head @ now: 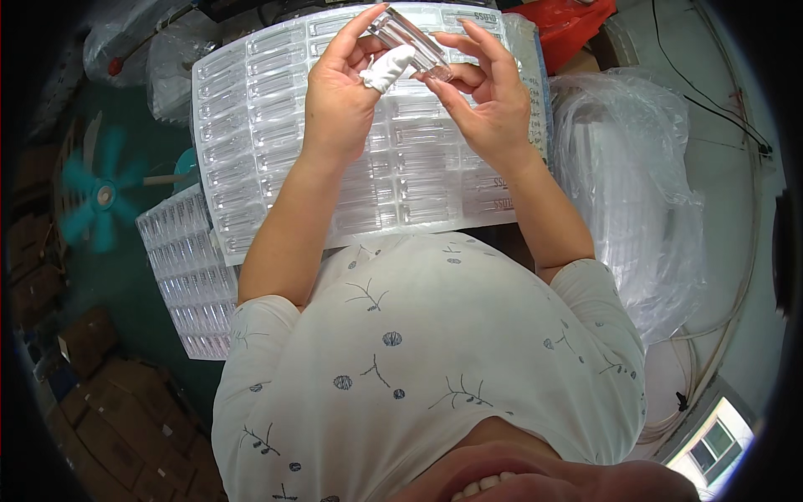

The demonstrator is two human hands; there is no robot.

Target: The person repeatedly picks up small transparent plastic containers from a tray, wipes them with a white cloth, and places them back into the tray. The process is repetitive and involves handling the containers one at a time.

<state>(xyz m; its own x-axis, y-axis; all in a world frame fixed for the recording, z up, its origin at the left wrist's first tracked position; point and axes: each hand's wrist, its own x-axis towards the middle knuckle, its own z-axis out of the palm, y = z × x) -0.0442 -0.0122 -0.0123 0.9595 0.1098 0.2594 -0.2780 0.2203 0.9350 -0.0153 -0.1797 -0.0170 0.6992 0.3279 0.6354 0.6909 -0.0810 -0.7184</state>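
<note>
My left hand (342,94) and my right hand (492,94) hold a clear, empty-looking plastic tube (411,41) between them, tilted down to the right. The left fingers are at its upper end, and the right thumb and fingertips pinch its lower end. A white cloth or glove-like cover (390,68) sits on my left thumb, against the tube. Beneath both hands lies a large white compartment tray (251,125) with rows of similar clear tubes, some on the right bearing red lettering. What the left fingertips do behind the tube is partly hidden.
A second tray of tubes (188,282) lies lower at the left. A teal fan (105,196) stands beyond it, with cardboard boxes (132,401) below. Clear plastic wrapping (633,207) covers a stack at the right. A red bag (568,31) is at the upper right.
</note>
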